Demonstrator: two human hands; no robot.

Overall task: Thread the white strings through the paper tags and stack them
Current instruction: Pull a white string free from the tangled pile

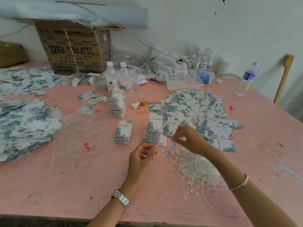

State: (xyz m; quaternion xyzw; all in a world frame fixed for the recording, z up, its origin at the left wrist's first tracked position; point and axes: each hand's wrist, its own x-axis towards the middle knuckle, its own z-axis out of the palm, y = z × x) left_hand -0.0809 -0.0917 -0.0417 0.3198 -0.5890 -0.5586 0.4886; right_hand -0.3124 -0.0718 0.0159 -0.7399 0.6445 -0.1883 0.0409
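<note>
At the left edge of the frame a loose heap of white paper tags printed with green leaves point(27, 126) lies on the pink wooden table point(65, 177). A brown cardboard box point(73, 49) stands at the upper left. Nearer the centre sit a small squared stack of the same tags point(123, 132) and, just right of it, a taller stack point(154, 130). The left hand point(141, 157), with a metal wristwatch point(121, 199) on its wrist, hovers in front of these stacks. Its fingers are curled inward with the thumb close to the forefinger; whether anything thin lies between them cannot be told. The right hand point(188, 140) is raised just right of the taller stack. It is blurred, with the fingertips drawn together, and what it pinches, if anything, is unclear. Below it spreads a tangled pile of white strings point(195, 169), and a wide scatter of leaf-printed tags point(188, 105) lies beyond it.
</note>
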